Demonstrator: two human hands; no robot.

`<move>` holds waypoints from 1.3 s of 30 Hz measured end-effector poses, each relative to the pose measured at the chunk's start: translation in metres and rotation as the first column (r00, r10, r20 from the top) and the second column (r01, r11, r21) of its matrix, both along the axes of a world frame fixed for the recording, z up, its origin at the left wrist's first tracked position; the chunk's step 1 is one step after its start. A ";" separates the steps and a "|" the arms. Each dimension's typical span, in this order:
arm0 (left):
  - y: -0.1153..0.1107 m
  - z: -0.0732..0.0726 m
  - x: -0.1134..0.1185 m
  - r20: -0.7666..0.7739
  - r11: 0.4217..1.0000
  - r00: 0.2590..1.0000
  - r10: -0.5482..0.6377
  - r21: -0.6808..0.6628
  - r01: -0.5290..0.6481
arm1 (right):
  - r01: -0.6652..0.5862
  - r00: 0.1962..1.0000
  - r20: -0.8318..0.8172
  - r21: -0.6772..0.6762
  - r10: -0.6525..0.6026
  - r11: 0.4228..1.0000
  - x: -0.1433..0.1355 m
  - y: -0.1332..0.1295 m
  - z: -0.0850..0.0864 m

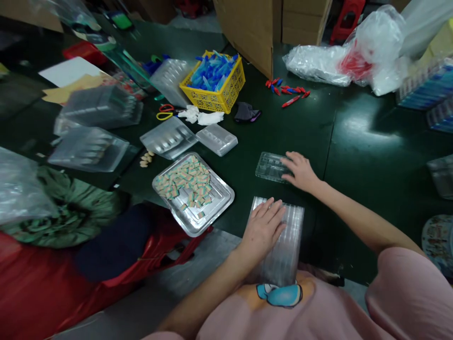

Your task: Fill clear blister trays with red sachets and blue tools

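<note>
From my remote seat I'd call this a small-goods workshop. Along the dark green tabletop [293,127] I see a shallow clear plastic tray [269,166], stacked grey-clear moulded plastic packs [99,106], a yellow latticed plastic basket [204,98] heaped with slim blue plastic pieces [215,71], and a shiny rectangular metal tray [216,203] of little beige-and-green blocks [189,177]. Beyond stand brown cardboard boxes [302,23] and a red plastic stool [348,19].

On your counter [368,174], scissors [170,112] lie beside crumpled white material [211,118]; farther off you see a cardboard box [247,35] and red plastic stool [348,20].
</note>
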State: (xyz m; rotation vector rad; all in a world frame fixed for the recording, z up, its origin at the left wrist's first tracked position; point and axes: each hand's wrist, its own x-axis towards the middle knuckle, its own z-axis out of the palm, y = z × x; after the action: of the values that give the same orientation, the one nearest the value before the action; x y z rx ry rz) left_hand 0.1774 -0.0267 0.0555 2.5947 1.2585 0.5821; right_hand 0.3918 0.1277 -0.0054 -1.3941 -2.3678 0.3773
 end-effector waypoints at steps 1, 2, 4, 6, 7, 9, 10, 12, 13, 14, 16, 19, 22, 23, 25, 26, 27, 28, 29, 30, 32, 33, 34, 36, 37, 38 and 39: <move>0.000 0.000 0.000 0.000 1.000 1.000 -0.002 -0.003 0.002 | -0.131 0.988 0.091 0.025 0.128 0.991 -0.003 -0.008 -0.005; 0.001 0.000 -0.001 0.000 1.000 1.000 -0.004 -0.005 0.004 | -0.212 0.966 0.158 0.017 0.206 0.977 -0.006 -0.012 -0.010; 0.004 0.000 -0.002 0.002 1.000 1.000 -0.008 -0.006 0.008 | -0.238 0.946 0.225 -0.018 0.236 0.971 -0.008 -0.005 -0.020; 0.008 0.000 -0.003 0.002 1.000 1.000 -0.006 0.002 0.006 | -0.158 0.959 0.232 -0.038 0.163 0.987 -0.007 0.015 -0.023; 0.010 0.001 -0.004 -0.001 1.000 1.000 -0.003 0.009 0.003 | -0.112 0.967 0.224 -0.041 0.118 0.993 -0.006 0.027 -0.021; 0.013 0.002 -0.005 -0.002 1.000 1.000 -0.001 0.023 0.002 | -0.025 0.983 0.183 -0.045 0.033 0.999 -0.005 0.045 -0.010; 0.014 0.003 -0.005 -0.001 1.000 1.000 -0.003 0.026 0.003 | 0.016 0.990 0.141 -0.058 -0.007 0.998 -0.006 0.048 -0.002; 0.015 0.004 -0.006 0.012 1.000 1.000 -0.008 0.021 0.008 | 0.018 1.000 -0.002 -0.184 -0.018 0.983 -0.008 0.040 0.016; 0.015 0.005 -0.005 0.019 1.000 1.000 -0.010 0.013 0.010 | -0.053 0.995 -0.095 -0.312 0.024 0.949 -0.008 0.031 0.026; 0.014 0.005 -0.005 0.024 1.000 1.000 -0.010 0.001 0.010 | -0.167 0.977 -0.195 -0.461 0.084 0.872 -0.008 0.019 0.034; 0.013 0.006 -0.004 0.026 1.000 1.000 -0.008 -0.026 0.008 | -0.396 0.911 -0.378 -0.692 0.164 0.604 -0.004 -0.003 0.049; 0.013 0.005 -0.004 0.032 0.999 0.999 -0.003 -0.050 0.004 | -0.492 0.867 -0.488 -0.810 0.097 0.320 0.004 -0.022 0.059; 0.013 0.004 -0.004 0.033 0.999 0.999 -0.001 -0.048 0.002 | -0.497 0.862 -0.506 -0.834 0.028 0.239 0.007 -0.021 0.060; 0.013 0.004 -0.004 0.026 0.999 1.000 -0.002 -0.044 0.003 | -0.501 0.861 -0.509 -0.836 0.028 0.225 0.006 -0.019 0.060; 0.013 0.004 -0.004 0.010 0.999 1.000 -0.003 -0.034 0.003 | -0.501 0.862 -0.505 -0.841 0.033 0.206 0.004 -0.014 0.060; 0.013 0.005 -0.004 0.005 1.000 1.000 -0.003 -0.031 0.003 | -0.498 0.864 -0.502 -0.845 0.033 0.196 0.002 -0.013 0.060; 0.013 0.005 -0.004 0.002 1.000 1.000 -0.002 -0.031 0.002 | -0.493 0.868 -0.496 -0.850 0.031 0.186 0.001 -0.012 0.061; 0.013 0.005 -0.004 0.002 1.000 1.000 -0.001 -0.031 0.001 | -0.485 0.872 -0.489 -0.856 0.023 0.180 0.000 -0.011 0.061; 0.013 0.006 -0.004 0.003 1.000 1.000 0.000 -0.029 0.000 | -0.474 0.876 -0.481 -0.861 0.007 0.185 0.000 -0.011 0.061; 0.013 0.006 -0.004 0.004 1.000 1.000 0.002 -0.026 -0.002 | -0.460 0.881 -0.472 -0.865 -0.016 0.201 -0.001 -0.010 0.061; 0.013 0.006 -0.004 0.007 1.000 1.000 0.006 -0.016 -0.006 | -0.419 0.888 -0.453 -0.869 -0.084 0.263 0.000 -0.007 0.057; 0.013 0.006 -0.004 0.007 1.000 1.000 0.007 -0.014 -0.007 | -0.393 0.888 -0.443 -0.869 -0.120 0.303 0.000 -0.003 0.053; 0.013 0.005 -0.004 0.008 1.000 1.000 0.008 -0.017 -0.008 | -0.364 0.889 -0.433 -0.866 -0.151 0.343 0.000 0.002 0.049; 0.013 0.005 -0.004 0.011 1.000 1.000 0.007 -0.028 -0.007 | -0.290 0.893 -0.400 -0.862 -0.205 0.417 0.001 0.016 0.037; 0.013 0.005 -0.004 0.012 0.999 1.000 0.007 -0.033 -0.007 | -0.238 0.898 -0.372 -0.860 -0.235 0.452 0.002 0.025 0.031; 0.013 0.005 -0.005 0.012 0.999 1.000 0.008 -0.038 -0.008 | -0.177 0.903 -0.339 -0.853 -0.263 0.491 0.003 0.034 0.025; 0.012 0.005 -0.005 0.011 0.999 1.000 0.009 -0.041 -0.009 | -0.108 0.911 -0.300 -0.837 -0.284 0.537 0.004 0.042 0.020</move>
State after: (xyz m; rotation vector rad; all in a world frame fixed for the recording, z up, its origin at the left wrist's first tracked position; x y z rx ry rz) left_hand 0.1728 -0.0142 0.0601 2.5500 1.2661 0.5656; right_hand 0.3959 0.1695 0.0141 -1.5522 -1.7413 1.7969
